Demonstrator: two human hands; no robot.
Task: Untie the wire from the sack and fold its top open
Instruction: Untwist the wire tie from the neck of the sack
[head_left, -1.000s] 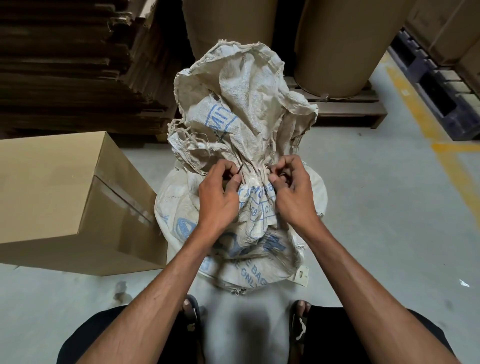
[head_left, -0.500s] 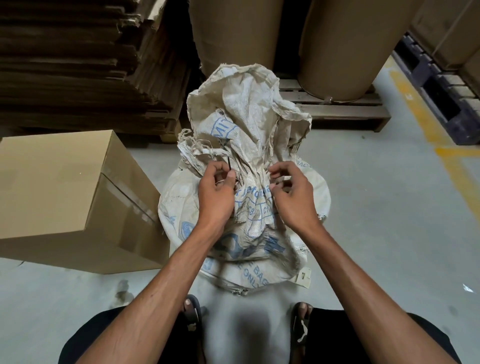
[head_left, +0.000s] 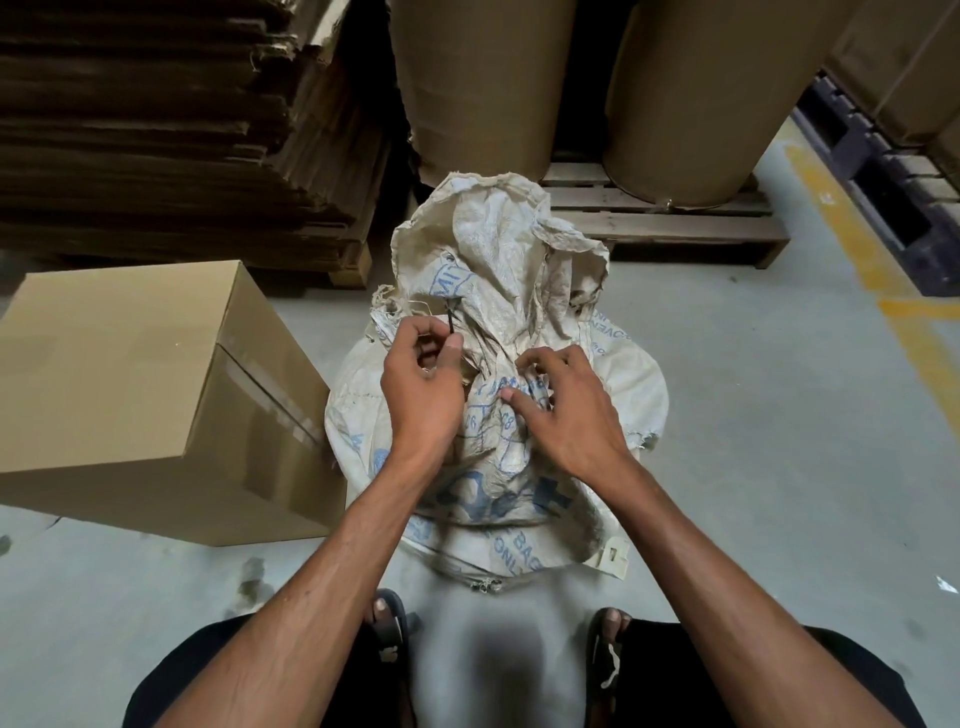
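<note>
Between thumb and forefinger of the left hand (head_left: 423, 395) a dark wire (head_left: 450, 322) is pinched, its end sticking up against the sack (head_left: 519, 291). Right of it, the right hand (head_left: 566, 410) rests spread on the bunched neck, fingers apart and gripping nothing. Sack stands on a grey floor (head_left: 779, 441), top crumpled upward. Left sits a box (head_left: 130, 374); far behind are stacked cardboard (head_left: 156, 130), paper rolls (head_left: 701, 88) and a pallet (head_left: 675, 223).

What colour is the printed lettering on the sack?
Blue, on the off-white woven sack; the head view shows it best.
</note>
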